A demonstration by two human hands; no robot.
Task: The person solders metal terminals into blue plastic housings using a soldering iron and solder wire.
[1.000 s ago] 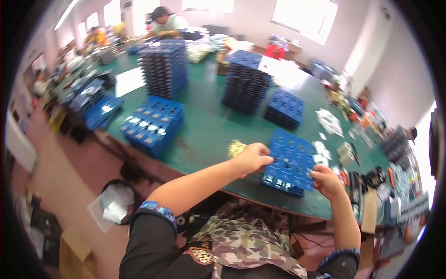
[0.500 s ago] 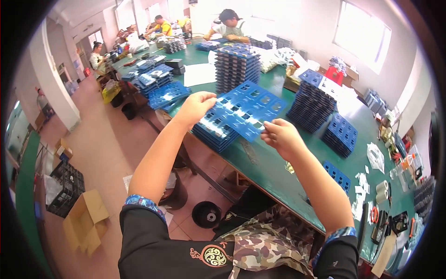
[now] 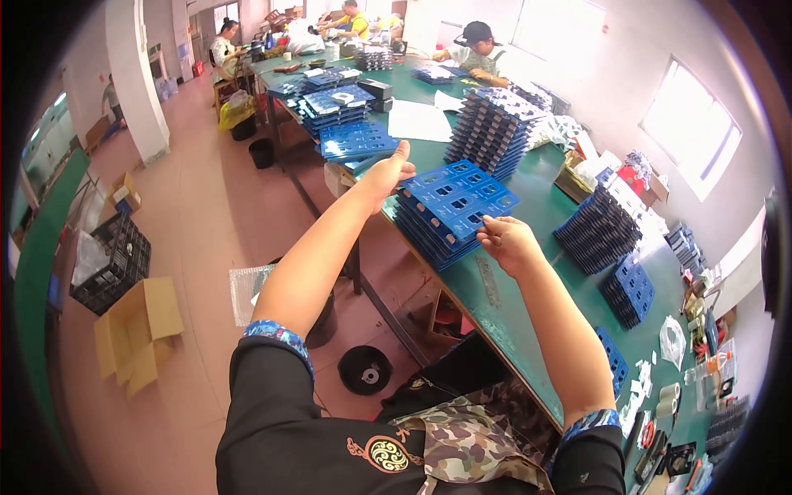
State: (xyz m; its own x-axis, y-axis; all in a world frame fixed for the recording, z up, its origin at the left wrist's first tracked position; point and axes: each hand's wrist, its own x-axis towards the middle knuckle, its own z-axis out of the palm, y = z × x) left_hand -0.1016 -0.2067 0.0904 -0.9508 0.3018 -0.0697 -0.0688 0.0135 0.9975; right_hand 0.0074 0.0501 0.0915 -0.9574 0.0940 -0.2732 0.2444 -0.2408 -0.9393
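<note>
A blue panel (image 3: 459, 198) with rows of rectangular cut-outs lies on a short stack of similar panels (image 3: 425, 239) at the near edge of the green table. My left hand (image 3: 386, 176) is at the panel's left corner, thumb raised and fingers stretched out, not gripping it. At the right corner my right hand (image 3: 505, 243) pinches the panel's edge between thumb and fingers. Just behind stands a tall stack of blue panels (image 3: 495, 132).
More panel stacks stand at the right (image 3: 598, 231) and far left (image 3: 338, 107) of the green table (image 3: 528, 309). White sheets (image 3: 419, 121) lie behind the panel. Tape rolls (image 3: 668, 400) and tools sit at lower right. Several people work farther off; a black bin (image 3: 365, 370) is below.
The blue panel has come down from a tilted hold onto the short stack. My left fingers have let go of its corner. The whole view has shifted, with the table appearing farther right.
</note>
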